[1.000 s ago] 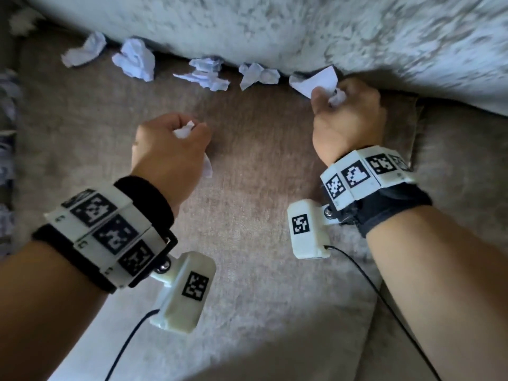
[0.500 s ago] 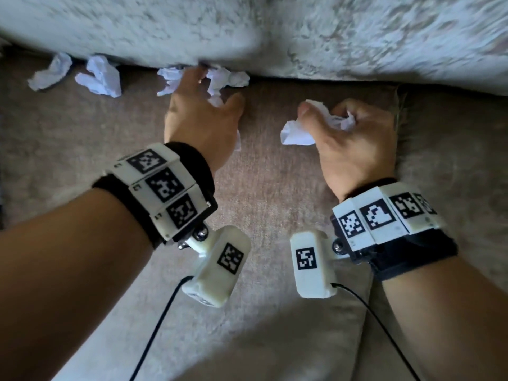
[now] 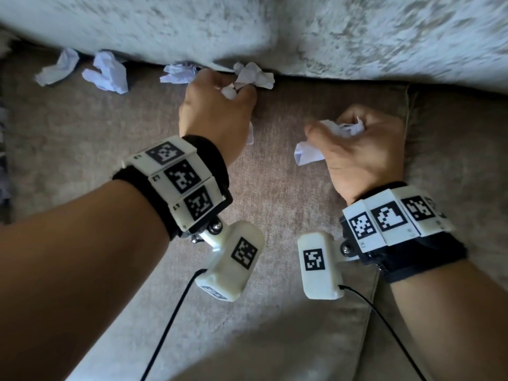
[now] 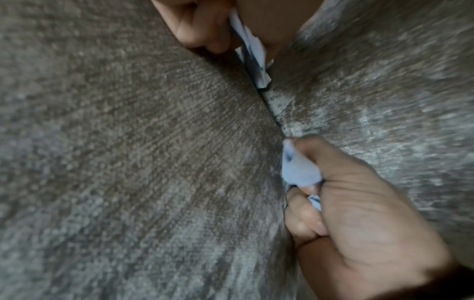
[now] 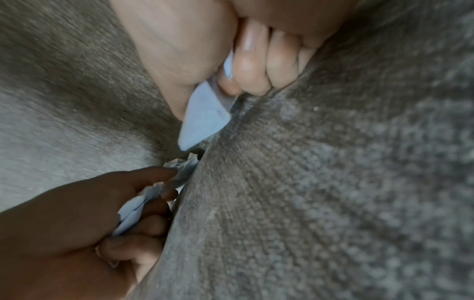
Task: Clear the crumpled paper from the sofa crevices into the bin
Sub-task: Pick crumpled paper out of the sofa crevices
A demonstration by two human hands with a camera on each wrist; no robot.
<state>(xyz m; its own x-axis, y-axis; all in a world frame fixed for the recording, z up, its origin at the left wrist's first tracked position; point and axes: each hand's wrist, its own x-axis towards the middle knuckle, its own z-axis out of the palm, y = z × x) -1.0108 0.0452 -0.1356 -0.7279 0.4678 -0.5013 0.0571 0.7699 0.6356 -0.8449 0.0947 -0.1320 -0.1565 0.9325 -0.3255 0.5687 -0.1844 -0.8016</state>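
So nearest the camera are both forearms with tag-covered wristbands, each with a small white camera block and a black cable hanging off it. Right hand sits over the brown seat cushion, fingers curled tight round a paper wad that pokes out by the thumb. Left hand is further in, right at the crevice, fist already full of paper with a scrap sticking out below, and thumb and fingers pinching a wad wedged under the back cushion. Along that same seam to the left there are three more wads: one just beside the hand, then two lying loose on the seat. Bin isn't in shot.
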